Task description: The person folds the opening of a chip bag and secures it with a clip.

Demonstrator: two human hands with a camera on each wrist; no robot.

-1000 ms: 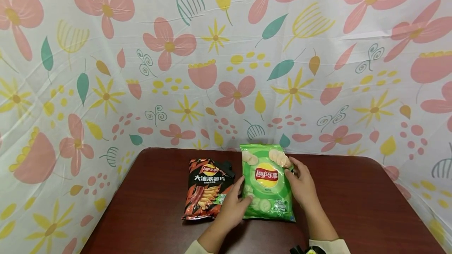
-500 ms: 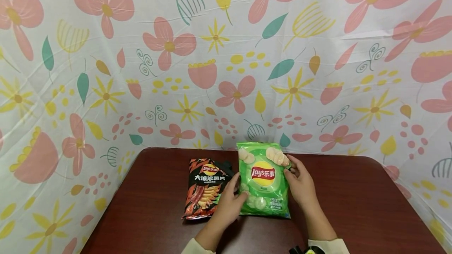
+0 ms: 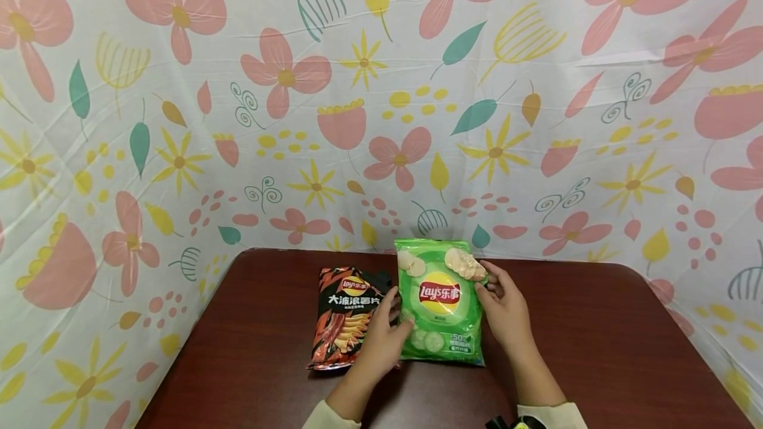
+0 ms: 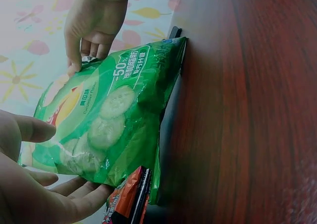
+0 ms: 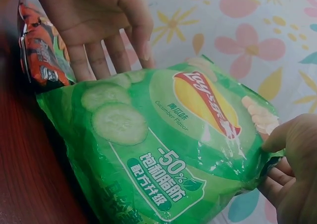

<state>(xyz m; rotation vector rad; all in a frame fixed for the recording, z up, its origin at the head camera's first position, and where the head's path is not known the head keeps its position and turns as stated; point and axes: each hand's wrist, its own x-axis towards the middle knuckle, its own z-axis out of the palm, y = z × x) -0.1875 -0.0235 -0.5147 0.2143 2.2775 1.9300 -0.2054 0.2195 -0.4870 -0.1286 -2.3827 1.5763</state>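
Green bag: while the right fingers pinch its right edge, the left fingers lie spread along its left side.
Orange-black bag: just left (partly hidden behind those fingers).
Surface: dark reddish wood, beneath both.
Room: flowered cloth hanging behind.

A dark reddish-brown, wood-grained desk is backed by a white patterned fabric sheet.
Pink flowers, yellow starbursts and teal leaves are printed across the sheet, which is creased in places; the desk's far corners are rounded.
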